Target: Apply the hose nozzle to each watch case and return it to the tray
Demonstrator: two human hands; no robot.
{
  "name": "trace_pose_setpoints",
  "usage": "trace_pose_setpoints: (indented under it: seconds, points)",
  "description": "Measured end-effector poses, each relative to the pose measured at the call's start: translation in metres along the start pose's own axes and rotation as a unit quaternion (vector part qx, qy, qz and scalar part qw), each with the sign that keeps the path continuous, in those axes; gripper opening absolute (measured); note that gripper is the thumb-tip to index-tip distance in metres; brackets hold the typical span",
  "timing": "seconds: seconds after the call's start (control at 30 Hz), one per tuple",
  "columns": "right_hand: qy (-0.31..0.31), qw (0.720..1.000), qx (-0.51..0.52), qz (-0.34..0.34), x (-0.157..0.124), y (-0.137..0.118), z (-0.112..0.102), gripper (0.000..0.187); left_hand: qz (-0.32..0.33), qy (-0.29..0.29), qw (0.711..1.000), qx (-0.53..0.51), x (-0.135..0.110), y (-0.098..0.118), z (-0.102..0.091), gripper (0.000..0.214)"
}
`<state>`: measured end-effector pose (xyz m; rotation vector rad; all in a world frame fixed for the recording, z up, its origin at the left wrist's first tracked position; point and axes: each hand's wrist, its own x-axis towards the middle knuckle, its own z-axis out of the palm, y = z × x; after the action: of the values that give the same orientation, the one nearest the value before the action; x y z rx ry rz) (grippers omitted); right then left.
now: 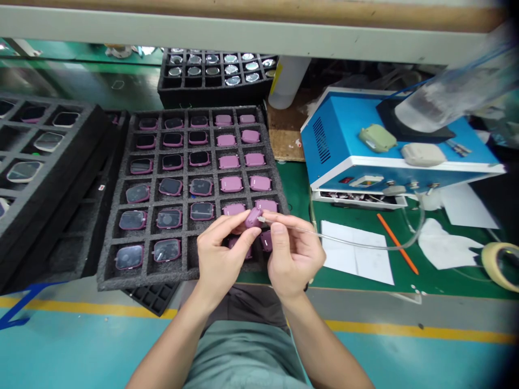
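Between the thumb and fingers of my left hand (223,243) is a purple watch case (253,218), tilted on its side. My right hand (294,251) is closed on the end of a clear thin tube (348,243), whose pale tip meets the side of the case. Below both hands lies a dark foam tray (146,282) divided into square compartments. Purple-rimmed watches with dark screens (170,186) fill its left columns. Pink-purple cases (231,184) lie face down in the right columns. My hands hide part of the front right compartments.
A blue machine (336,124) stands at the right, with a green case (378,138) and a grey case (423,154) on top. White paper (357,251), an orange stick (397,243) and a tape roll (500,265) lie nearby. More foam trays (81,140) are stacked at the left.
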<state>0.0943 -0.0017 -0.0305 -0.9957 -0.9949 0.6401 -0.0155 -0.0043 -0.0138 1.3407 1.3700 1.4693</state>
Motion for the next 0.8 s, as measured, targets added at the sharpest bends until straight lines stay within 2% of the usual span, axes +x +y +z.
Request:
trace_pose_setpoints:
  seconds: [0.8]
  points:
    - [-0.017,1.0,-0.002,-0.019,0.0094,0.0008,0.0038,0.009,0.043,0.013,0.999,0.029,0.0075,-0.0025,-0.0021,0.027]
